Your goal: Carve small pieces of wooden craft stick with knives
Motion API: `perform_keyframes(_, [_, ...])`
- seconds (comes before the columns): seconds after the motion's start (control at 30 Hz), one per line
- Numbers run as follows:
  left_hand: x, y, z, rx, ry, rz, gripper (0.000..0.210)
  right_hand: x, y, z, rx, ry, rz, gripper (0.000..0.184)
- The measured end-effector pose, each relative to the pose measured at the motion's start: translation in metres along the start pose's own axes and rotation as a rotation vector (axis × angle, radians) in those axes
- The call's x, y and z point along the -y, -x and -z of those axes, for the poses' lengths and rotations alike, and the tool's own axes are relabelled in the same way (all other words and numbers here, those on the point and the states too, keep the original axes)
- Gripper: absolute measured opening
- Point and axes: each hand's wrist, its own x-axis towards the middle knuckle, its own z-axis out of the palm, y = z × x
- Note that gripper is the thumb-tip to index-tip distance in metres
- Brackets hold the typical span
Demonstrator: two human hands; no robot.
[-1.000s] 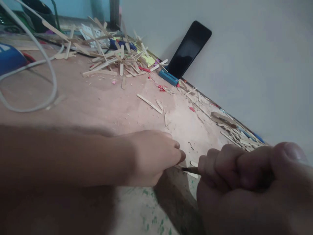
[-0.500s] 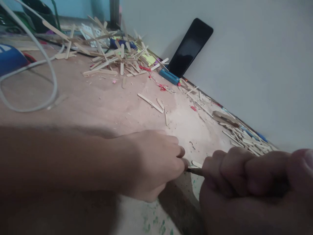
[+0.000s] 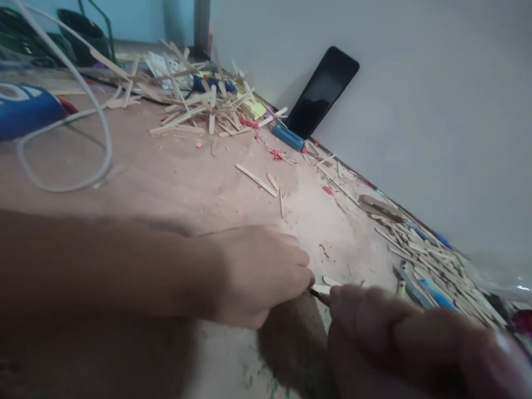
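My left hand (image 3: 266, 277) reaches in from the left, closed, with its fingers bent down near the table and its grip hidden. From below right comes my right hand (image 3: 390, 332), closed around a thin tool with a dark pointed tip (image 3: 321, 296). That tip lies right at my left fingertips. A pale wooden craft stick (image 3: 331, 281) shows between the two hands, partly covered. I cannot tell whether my left fingers hold a stick.
Craft sticks (image 3: 211, 108) are heaped at the back, with more sticks (image 3: 436, 260) along the wall. A black phone (image 3: 322, 94) leans there beside a blue box cutter (image 3: 288, 137). A white cable (image 3: 106, 138) loops at left near a blue cylinder (image 3: 29, 111).
The view has shifted slightly, so the background appears a little lower. My right hand has moved down and left, uncovering more sticks by the wall. My left hand stays nearly in place.
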Motion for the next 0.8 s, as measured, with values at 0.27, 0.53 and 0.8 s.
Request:
perform_keyframes(0.27, [-0.009, 0.0, 0.015, 0.095, -0.028, 0.057, 0.013, -0.014, -0.028, -0.007, -0.082, -0.045, -0.116, 0.055])
perform_keyframes(0.53, [-0.005, 0.005, 0.008, 0.036, -0.033, 0.02, 0.016, -0.006, -0.041, -0.011, -0.323, -0.11, -0.19, 0.054])
perform_keyframes(0.8, [0.006, 0.003, -0.014, -0.1, -0.01, -0.053, 0.028, -0.012, -0.042, 0.001, -0.367, -0.125, -0.385, 0.051])
